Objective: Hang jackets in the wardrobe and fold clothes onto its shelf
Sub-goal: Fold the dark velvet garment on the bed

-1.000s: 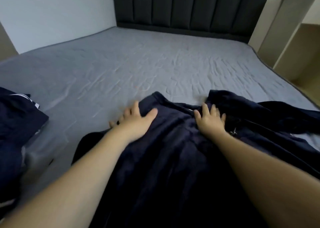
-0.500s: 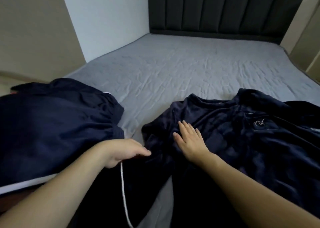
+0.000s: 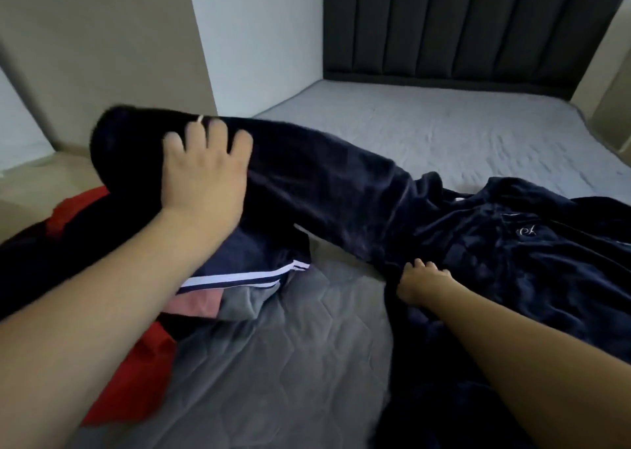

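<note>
Grey bed (image 3: 461, 134) spreads before us, bare toward the headboard (image 3: 461, 28). Our left hand (image 3: 205, 175) lifts the jacket (image 3: 512, 254) sleeve (image 3: 307, 175), fingers spread round its cuff; it slants down rightward. Our right hand (image 3: 421, 283) pinches the jacket's edge.

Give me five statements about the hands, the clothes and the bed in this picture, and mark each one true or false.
1. The left hand lifts the sleeve of the dark velour jacket off the bed. True.
2. The right hand hangs in the air, touching nothing. False: it rests on the jacket near where the sleeve joins the body.
3. A red garment lies at the left. True.
4. The headboard is white. False: it is dark and padded.
5. The navy garment with white stripes lies under the raised sleeve. True.
</note>
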The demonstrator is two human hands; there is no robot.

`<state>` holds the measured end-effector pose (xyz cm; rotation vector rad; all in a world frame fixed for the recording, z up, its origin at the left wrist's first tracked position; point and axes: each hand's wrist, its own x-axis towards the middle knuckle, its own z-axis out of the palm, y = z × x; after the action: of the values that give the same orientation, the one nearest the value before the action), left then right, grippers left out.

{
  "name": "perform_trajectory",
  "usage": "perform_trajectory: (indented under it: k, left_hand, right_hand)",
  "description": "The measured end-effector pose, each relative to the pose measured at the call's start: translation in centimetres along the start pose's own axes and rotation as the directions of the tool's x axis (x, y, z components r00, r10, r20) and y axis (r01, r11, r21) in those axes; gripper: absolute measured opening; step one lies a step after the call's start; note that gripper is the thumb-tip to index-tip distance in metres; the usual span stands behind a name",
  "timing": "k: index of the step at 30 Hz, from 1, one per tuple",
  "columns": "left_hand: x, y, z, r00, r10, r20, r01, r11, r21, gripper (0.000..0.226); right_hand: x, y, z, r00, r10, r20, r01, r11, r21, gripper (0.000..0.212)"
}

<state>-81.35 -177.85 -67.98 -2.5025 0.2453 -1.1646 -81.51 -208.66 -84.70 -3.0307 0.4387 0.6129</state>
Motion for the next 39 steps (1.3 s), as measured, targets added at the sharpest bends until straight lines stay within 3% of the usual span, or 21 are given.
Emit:
perform_trajectory:
  k: [2,5,10,12,14,16,17,19,21,23,24,26,28,30,32,33,35,36,37,38,39]
  left_hand:
    - [-4.0,0.4,2.0,0.973,0.115,0.202,-0.141,0.982,0.121,0.051]
    - [-6.3,-0.5,4.7,0.882,0.019,0.471,-0.028,1.000,0.013,0.059]
    - [-3.4,-1.2,5.4,0.845,0.070,0.530,-0.036,0.997,-0.074,0.063]
    - [-2.9,-2.8,5.4,0.802,0.016,0.598,-0.008,1.000,-0.016,0.056]
    - [-3.0,-4.3,5.0,0.689,-0.161,0.706,0.077,0.986,0.150,0.055]
    - [-2.9,-4.5,4.3,0.492,-0.332,0.805,0.118,0.942,0.316,0.071]
    - [-2.5,-4.0,3.9,0.446,-0.336,0.830,0.100,0.940,0.326,0.081]
    - [-1.1,-1.5,3.7,0.506,-0.096,0.857,0.051,0.995,0.082,0.089]
    - [0.3,1.9,3.6,0.632,0.214,0.744,0.018,0.957,-0.291,0.082]
    - [1.0,4.6,4.5,0.740,0.314,0.595,-0.013,0.891,-0.455,0.066]
    - [1.0,5.5,5.5,0.741,0.329,0.585,-0.023,0.884,-0.468,0.060]
    - [-0.3,7.1,7.8,0.606,0.313,0.731,-0.115,0.944,-0.309,0.058]
    - [-2.0,8.6,8.7,0.458,0.159,0.875,-0.321,0.947,-0.004,0.063]
    - [-2.6,11.4,6.5,0.434,0.120,0.893,-0.392,0.918,0.067,0.067]
    - [-3.1,15.8,2.3,0.516,0.258,0.817,-0.181,0.965,-0.191,0.067]
    - [-3.7,18.1,0.0,0.542,0.350,0.764,0.014,0.905,-0.424,0.065]
    - [-7.0,21.6,-4.7,0.525,0.530,0.666,0.336,0.590,-0.734,0.061]
    - [-9.1,22.7,-7.1,0.499,0.611,0.615,0.387,0.478,-0.789,0.063]
    - [-11.5,23.6,-9.1,0.457,0.676,0.579,0.349,0.462,-0.815,0.067]
    - [-13.5,23.4,-9.9,0.428,0.700,0.572,0.258,0.512,-0.819,0.071]
    - [-15.2,23.3,-10.0,0.442,0.688,0.575,0.150,0.576,-0.804,0.073]
  right_hand:
    - [-0.7,-1.2,-0.9,0.999,-0.033,0.006,0.033,0.999,0.040,0.067]
    - [-2.2,-2.7,0.0,0.987,-0.148,-0.061,0.153,0.985,0.078,0.087]
    - [-2.9,-4.4,1.0,0.941,-0.289,-0.174,0.293,0.956,0.000,0.096]
    - [-2.5,-5.4,-0.2,0.929,-0.292,-0.225,0.306,0.951,0.029,0.097]
    - [-1.9,-6.5,-2.2,0.918,-0.290,-0.269,0.315,0.948,0.052,0.096]
    - [-1.5,-6.9,-3.8,0.920,-0.311,-0.237,0.337,0.938,0.079,0.090]
    - [-1.4,-6.7,-4.0,0.927,-0.323,-0.192,0.346,0.933,0.103,0.088]
    - [-1.6,-5.3,-3.4,0.939,-0.331,-0.091,0.341,0.930,0.138,0.083]
    - [-2.2,-2.9,-2.0,0.949,-0.313,-0.041,0.316,0.941,0.117,0.075]
    - [-3.2,0.5,-0.6,0.963,-0.267,-0.047,0.271,0.953,0.135,0.069]
    - [-3.8,2.5,-0.1,0.971,-0.231,-0.055,0.237,0.956,0.170,0.068]
    - [-5.0,7.2,0.8,0.987,-0.160,-0.036,0.164,0.967,0.194,0.064]
    - [-6.0,12.6,1.8,0.996,-0.086,0.016,0.084,0.990,0.113,0.059]
    - [-7.4,17.6,2.6,0.999,0.029,0.034,-0.032,0.995,0.097,0.057]
    - [-9.1,21.6,3.5,0.990,0.139,0.012,-0.140,0.976,0.167,0.060]
    - [-9.9,23.2,4.2,0.985,0.172,0.005,-0.170,0.962,0.212,0.063]
    - [-11.5,25.9,5.7,0.983,0.181,-0.035,-0.164,0.945,0.283,0.069]
    - [-12.3,27.2,6.4,0.982,0.168,-0.084,-0.139,0.951,0.277,0.073]
    - [-13.5,28.6,7.2,0.979,0.142,-0.147,-0.104,0.965,0.242,0.077]
    - [-14.4,29.6,7.8,0.973,0.099,-0.210,-0.058,0.980,0.189,0.082]
    - [-15.4,30.8,8.4,0.966,0.037,-0.254,-0.005,0.992,0.126,0.085]
